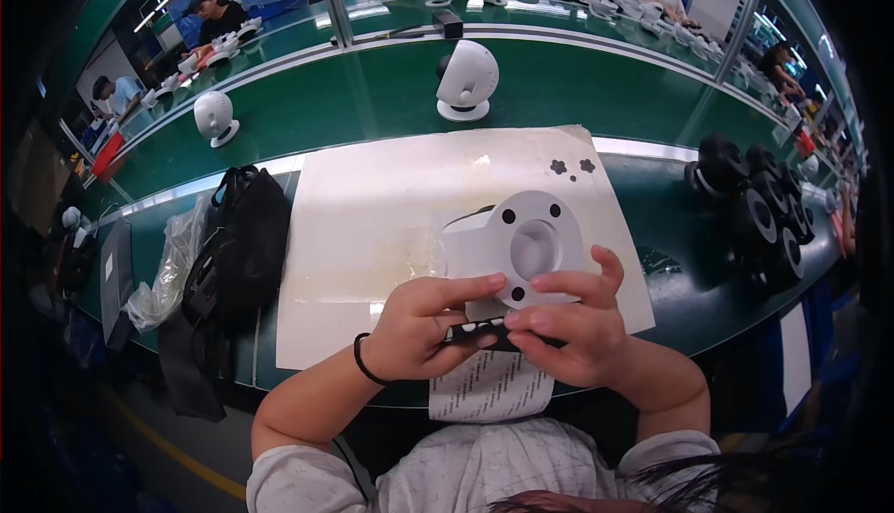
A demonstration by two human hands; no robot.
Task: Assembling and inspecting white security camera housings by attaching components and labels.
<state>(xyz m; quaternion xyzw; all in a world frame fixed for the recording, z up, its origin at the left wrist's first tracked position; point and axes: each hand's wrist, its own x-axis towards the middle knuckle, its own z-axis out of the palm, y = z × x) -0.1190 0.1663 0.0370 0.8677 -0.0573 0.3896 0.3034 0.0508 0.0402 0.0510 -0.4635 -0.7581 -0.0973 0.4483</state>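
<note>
A white rounded device [470,243] lies on its side, its round base turned up toward me. Round black pads [509,216] sit near the rim of that base, around a recessed centre. My left hand [424,327] is closed on a narrow black strip with white spots [475,329], its thumb tip at the base's lower edge. My right hand [582,327] has its thumb and a finger pinched at the strip's right end. Another right fingertip touches or nearly touches the base, while one finger is raised. What lies between the right fingertips is hidden.
A pale board [354,234] lies under the work. Left are a black bag [244,243] and clear plastic [172,271]; right, a pile of black round parts [750,201]. Two white devices [468,80] [215,117] stand behind. A printed sheet [491,387] hangs at the near edge. Co-workers sit beyond.
</note>
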